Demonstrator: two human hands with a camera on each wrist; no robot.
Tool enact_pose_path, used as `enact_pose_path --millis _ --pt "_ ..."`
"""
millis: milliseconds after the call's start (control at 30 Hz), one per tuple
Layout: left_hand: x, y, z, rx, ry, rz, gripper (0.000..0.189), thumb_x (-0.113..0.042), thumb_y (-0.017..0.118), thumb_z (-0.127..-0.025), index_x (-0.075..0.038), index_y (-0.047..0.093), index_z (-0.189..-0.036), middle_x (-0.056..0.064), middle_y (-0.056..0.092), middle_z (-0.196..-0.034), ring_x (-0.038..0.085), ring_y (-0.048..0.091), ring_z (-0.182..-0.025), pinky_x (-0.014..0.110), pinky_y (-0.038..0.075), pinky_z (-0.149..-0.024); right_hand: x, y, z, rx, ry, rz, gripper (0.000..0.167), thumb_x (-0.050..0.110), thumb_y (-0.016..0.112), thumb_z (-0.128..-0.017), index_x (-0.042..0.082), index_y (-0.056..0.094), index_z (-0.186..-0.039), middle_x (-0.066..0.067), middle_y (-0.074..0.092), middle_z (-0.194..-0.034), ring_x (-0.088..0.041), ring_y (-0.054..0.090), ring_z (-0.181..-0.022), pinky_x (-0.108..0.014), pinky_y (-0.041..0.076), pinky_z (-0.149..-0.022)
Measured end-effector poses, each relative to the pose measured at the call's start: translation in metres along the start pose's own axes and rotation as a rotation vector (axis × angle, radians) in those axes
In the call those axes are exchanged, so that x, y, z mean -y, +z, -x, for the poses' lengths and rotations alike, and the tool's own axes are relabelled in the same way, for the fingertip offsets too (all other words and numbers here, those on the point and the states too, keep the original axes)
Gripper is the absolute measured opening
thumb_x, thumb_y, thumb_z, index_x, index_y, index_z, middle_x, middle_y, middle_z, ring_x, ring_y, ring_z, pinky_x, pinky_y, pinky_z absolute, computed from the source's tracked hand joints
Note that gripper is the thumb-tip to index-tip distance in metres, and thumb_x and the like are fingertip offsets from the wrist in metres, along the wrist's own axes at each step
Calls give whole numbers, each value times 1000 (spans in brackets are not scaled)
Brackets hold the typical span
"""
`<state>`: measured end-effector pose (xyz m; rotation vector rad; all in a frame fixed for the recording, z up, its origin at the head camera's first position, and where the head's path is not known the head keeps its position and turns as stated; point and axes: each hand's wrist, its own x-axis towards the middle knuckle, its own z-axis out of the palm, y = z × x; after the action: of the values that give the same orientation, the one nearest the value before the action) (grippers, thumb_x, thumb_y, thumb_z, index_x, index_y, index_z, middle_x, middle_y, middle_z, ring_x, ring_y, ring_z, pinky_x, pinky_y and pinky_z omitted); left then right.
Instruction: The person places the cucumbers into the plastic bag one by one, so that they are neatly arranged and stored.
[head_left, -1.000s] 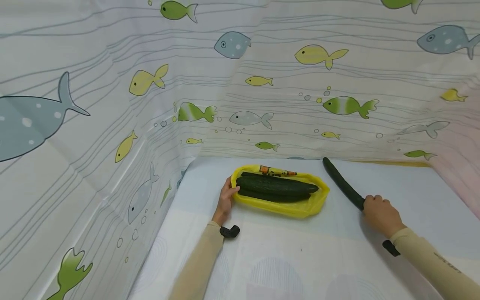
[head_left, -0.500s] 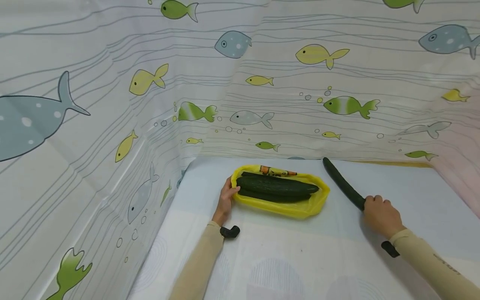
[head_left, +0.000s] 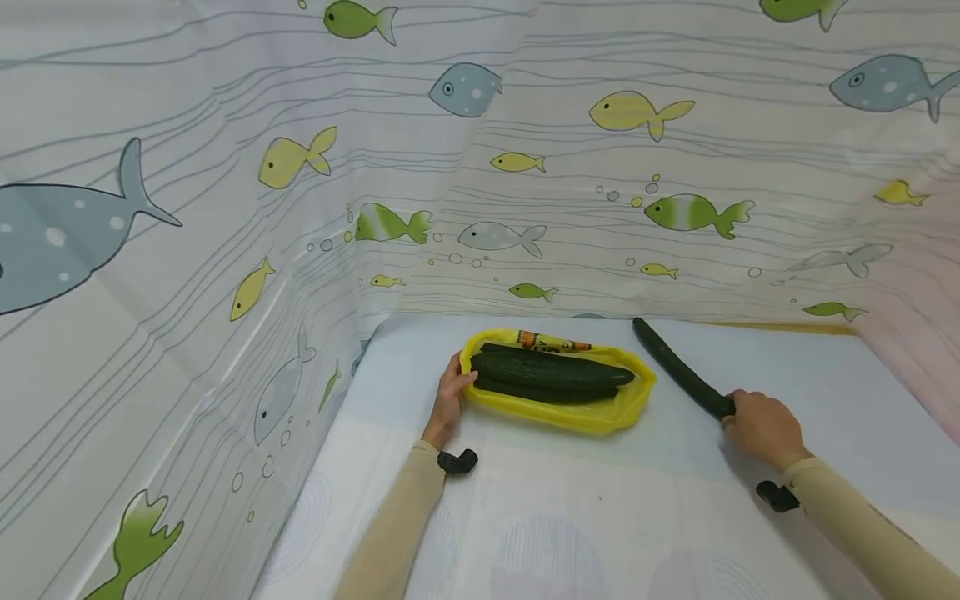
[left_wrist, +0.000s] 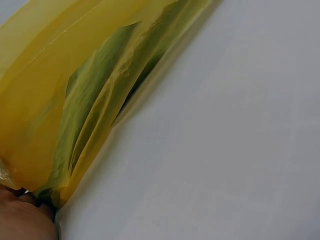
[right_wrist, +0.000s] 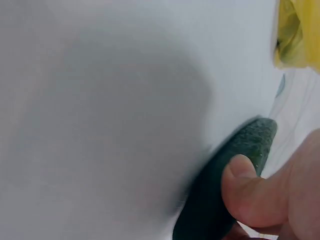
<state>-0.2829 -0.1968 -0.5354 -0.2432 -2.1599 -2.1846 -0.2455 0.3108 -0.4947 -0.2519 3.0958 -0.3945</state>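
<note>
A yellow plastic bag (head_left: pixel 600 421) lies with its mouth spread wide, and several dark green cucumbers (head_left: pixel 551 371) rest side by side inside. My left hand (head_left: pixel 448 400) holds the bag's left end, its thumb over the rim. Thin yellow film (left_wrist: pixel 95 100) fills the upper left of the left wrist view, and green shows through it. To the right of the bag, my right hand (head_left: pixel 767 429) grips the near end of a single long cucumber (head_left: pixel 682 371), which slants away to the back left. In the right wrist view the thumb (right_wrist: pixel 245 192) presses along that cucumber's side.
A white table cover (head_left: pixel 555 500) with pale circle prints lies under everything. Behind and to the left stand curtains (head_left: pixel 570 192) printed with fish. The curtain at the back meets the table's far edge just beyond the cucumber's tip.
My right hand and the long cucumber have shifted slightly left, and its far tip now sits a little nearer the bag. The left hand and bag hold nearly the same place.
</note>
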Motion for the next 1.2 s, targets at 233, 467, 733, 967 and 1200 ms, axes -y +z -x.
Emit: enact_pose_path --millis 233,467,733,967,1200 --pt "0 1 1 -4 2 18 64 -22 49 -102 -12 37 -164 17 41 -166 34 39 -152 53 24 -129 -4 1 4 -51 13 -62 38 7 67 -94 -14 67 -126 -40 70 -109 -55 68 -90 -63 55 -72" --pt "1 1 1 10 -7 17 65 -23 49 -102 -13 35 -165 17 38 -168 32 36 -154 54 22 -130 -2 -2 10 -154 -28 -69 37 5 68 -92 -9 70 -126 -40 70 -107 -49 67 -81 -47 50 -55" --pt "-1 -1 1 9 -2 7 63 -23 49 -102 -14 38 -163 17 43 -164 33 41 -149 53 24 -128 13 -11 8 -252 -96 -49 36 2 75 -88 -6 73 -123 -36 72 -106 -52 66 -85 -55 53 -59" --pt "-2 -1 1 1 -13 7 64 -22 49 -101 -13 37 -164 16 43 -164 33 40 -150 53 24 -129 22 -25 3 -318 -116 -42 34 0 74 -88 -6 74 -121 -36 72 -104 -52 65 -82 -57 52 -58" --pt "-3 0 1 -7 -15 1 65 -24 49 -101 -14 37 -164 16 43 -164 33 40 -150 53 24 -129 33 -37 -2 -379 -136 -51 34 -2 74 -87 -4 74 -122 -35 72 -108 -50 64 -85 -57 51 -58"
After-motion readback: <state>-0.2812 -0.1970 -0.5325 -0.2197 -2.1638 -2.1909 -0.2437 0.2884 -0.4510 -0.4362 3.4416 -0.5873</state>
